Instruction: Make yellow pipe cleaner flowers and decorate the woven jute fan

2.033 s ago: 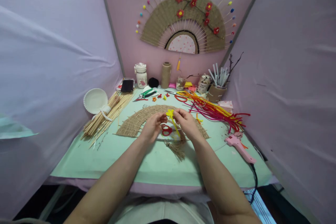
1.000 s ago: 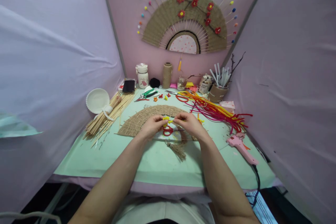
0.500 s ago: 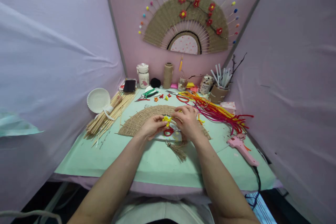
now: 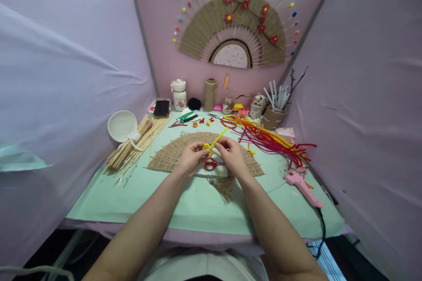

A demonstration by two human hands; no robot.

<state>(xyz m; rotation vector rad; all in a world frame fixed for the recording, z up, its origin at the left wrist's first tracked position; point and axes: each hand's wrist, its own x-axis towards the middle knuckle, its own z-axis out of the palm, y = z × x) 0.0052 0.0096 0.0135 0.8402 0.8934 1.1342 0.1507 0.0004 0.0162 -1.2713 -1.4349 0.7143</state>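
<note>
A yellow pipe cleaner (image 4: 220,135), curled into small loops at one end, is held over the middle of the woven twine fan (image 4: 171,150). My left hand (image 4: 191,158) pinches the looped end between thumb and fingers. Close beside it, my right hand (image 4: 231,153) has its thumb and fingers closed on the pipe cleaner near the loops, and the straight tail points up and right. Under my hands, red-handled scissors (image 4: 211,165) lie on the fan's pale patterned base. A twine tassel (image 4: 221,189) hangs toward me from the fan.
Bundled sticks (image 4: 128,149) and a white dish (image 4: 122,126) are at left. On the right lie coloured pipe cleaners (image 4: 270,138) and a pink glue gun (image 4: 305,189) with a cord. Green-handled pliers (image 4: 187,117) and small pipe-cleaner flowers (image 4: 201,121) lie behind the fan.
My right hand has come down and slightly left, closer to my left hand. The pipe cleaner's straight tail now shows, sticking up to the right. My left hand has barely moved.
</note>
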